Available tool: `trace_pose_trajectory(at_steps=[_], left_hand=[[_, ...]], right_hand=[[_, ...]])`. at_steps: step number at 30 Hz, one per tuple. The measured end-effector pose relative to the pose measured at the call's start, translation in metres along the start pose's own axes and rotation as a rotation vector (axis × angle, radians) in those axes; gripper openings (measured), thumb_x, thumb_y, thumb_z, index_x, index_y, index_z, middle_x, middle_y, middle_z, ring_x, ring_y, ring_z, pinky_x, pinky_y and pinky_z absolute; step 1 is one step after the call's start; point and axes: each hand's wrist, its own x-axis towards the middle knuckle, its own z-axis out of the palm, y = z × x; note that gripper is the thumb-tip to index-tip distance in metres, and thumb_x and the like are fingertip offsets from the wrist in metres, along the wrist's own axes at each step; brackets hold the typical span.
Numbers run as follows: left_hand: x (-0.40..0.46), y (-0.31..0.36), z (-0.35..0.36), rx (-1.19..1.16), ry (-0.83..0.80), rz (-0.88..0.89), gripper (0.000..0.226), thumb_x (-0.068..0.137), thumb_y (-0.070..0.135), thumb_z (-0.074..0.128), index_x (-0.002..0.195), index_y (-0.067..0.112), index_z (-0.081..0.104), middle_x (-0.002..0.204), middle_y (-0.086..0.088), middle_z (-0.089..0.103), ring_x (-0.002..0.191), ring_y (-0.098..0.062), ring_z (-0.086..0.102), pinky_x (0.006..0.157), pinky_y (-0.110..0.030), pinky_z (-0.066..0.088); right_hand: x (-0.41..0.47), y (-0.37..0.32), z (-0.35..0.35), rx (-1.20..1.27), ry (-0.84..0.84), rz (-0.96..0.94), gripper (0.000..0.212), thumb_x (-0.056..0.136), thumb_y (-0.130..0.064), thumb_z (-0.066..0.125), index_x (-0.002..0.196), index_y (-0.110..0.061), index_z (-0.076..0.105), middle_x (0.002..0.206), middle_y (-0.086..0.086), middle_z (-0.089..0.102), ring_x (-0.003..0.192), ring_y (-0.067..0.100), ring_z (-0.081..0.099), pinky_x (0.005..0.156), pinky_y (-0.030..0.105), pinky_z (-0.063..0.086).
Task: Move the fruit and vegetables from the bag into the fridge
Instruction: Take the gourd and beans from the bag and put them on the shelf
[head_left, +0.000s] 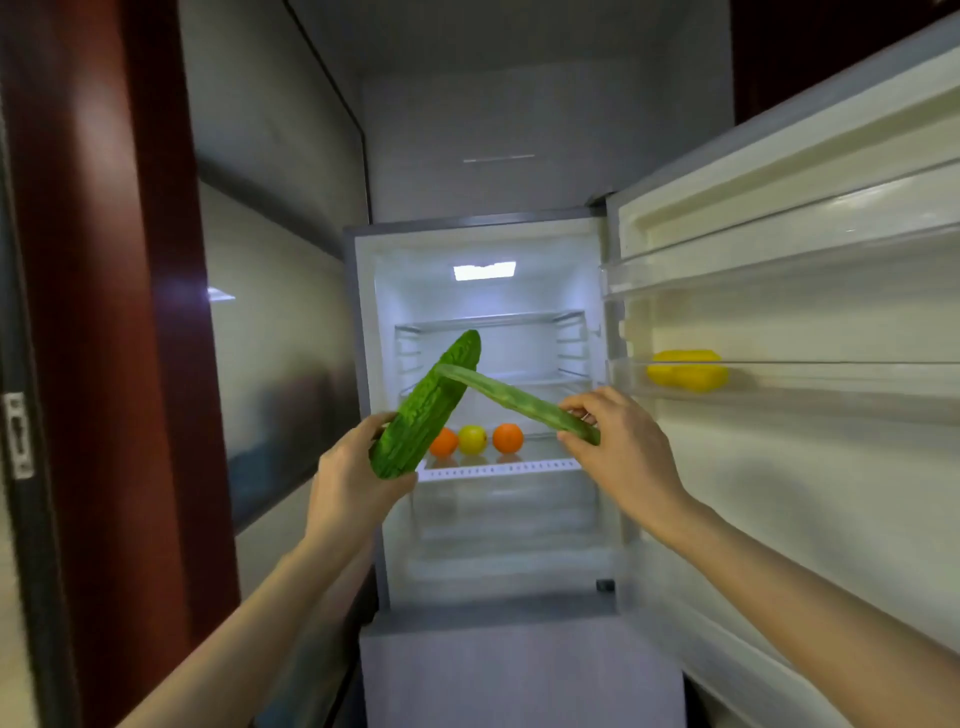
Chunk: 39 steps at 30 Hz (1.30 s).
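My left hand (349, 480) grips a cucumber (427, 405); my right hand (615, 447) pinches a paler gourd (514, 400), both raised before the open fridge (488, 249).

Dark-green bumpy gourd (426, 408), paler, perhaps striped gourd (519, 402), two oranges (507, 437).

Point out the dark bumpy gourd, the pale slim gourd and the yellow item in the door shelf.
dark bumpy gourd (427, 405), head view, mid-body.
pale slim gourd (511, 399), head view, mid-length.
yellow item (687, 370), head view, centre, behind the shelf rail.
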Motion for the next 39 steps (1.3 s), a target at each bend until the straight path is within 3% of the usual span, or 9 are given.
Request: trace_pose_trajectory(at_steps=[8,14,18,23,35,39], left_hand=[[0.099,-0.059,0.07,0.075,-0.074,-0.021,0.061,0.064,0.015,0.078,0.12,0.03,0.057,0.093,0.007,0.065,0.084,-0.016,0.064,0.077,-0.038,0.055],[0.167,-0.11,0.118,0.134,-0.169,0.134,0.059,0.064,0.012,0.077,0.118,0.023,0.059,0.096,0.002,0.066,0.08,-0.013,0.06,0.066,-0.027,0.049],[0.222,-0.141,0.15,0.167,-0.242,0.185,0.063,0.064,0.018,0.077,0.123,0.023,0.055,0.1,-0.001,0.065,0.083,-0.014,0.062,0.072,-0.034,0.055],[0.288,-0.157,0.183,0.233,-0.256,0.228,0.069,0.063,0.021,0.078,0.127,0.023,0.053,0.107,-0.005,0.066,0.092,-0.022,0.063,0.075,-0.033,0.053],[0.386,-0.183,0.27,0.448,-0.404,0.249,0.064,0.07,0.021,0.072,0.13,0.027,0.051,0.117,-0.007,0.063,0.102,-0.026,0.058,0.074,-0.032,0.048],[0.405,-0.198,0.299,0.459,-0.47,0.248,0.063,0.07,0.021,0.073,0.129,0.025,0.052,0.124,-0.005,0.059,0.111,-0.024,0.055,0.085,-0.033,0.049]], right_hand=[[0.06,0.048,0.085,0.023,0.002,0.033,0.019,0.08,-0.018,0.068,0.098,-0.02,0.066,0.097,-0.001,0.059,0.092,0.019,0.057,0.07,0.037,0.048],[0.116,0.067,0.14,-0.062,0.024,0.042,0.02,0.083,-0.02,0.064,0.103,-0.019,0.066,0.099,0.001,0.059,0.094,0.02,0.055,0.067,0.03,0.041],[0.151,0.079,0.174,-0.145,0.043,0.05,0.021,0.087,-0.023,0.063,0.107,-0.02,0.064,0.102,0.001,0.059,0.095,0.019,0.053,0.066,0.029,0.039],[0.185,0.102,0.2,-0.203,0.101,0.094,0.024,0.086,-0.023,0.065,0.109,-0.016,0.064,0.101,0.002,0.059,0.091,0.019,0.056,0.075,0.037,0.052],[0.237,0.172,0.246,-0.245,0.146,0.15,0.017,0.086,-0.021,0.063,0.102,-0.016,0.062,0.093,-0.003,0.055,0.081,0.014,0.054,0.068,0.036,0.053],[0.25,0.187,0.255,-0.227,0.118,0.189,0.016,0.086,-0.021,0.062,0.102,-0.018,0.062,0.095,-0.001,0.055,0.084,0.016,0.055,0.07,0.035,0.052]])
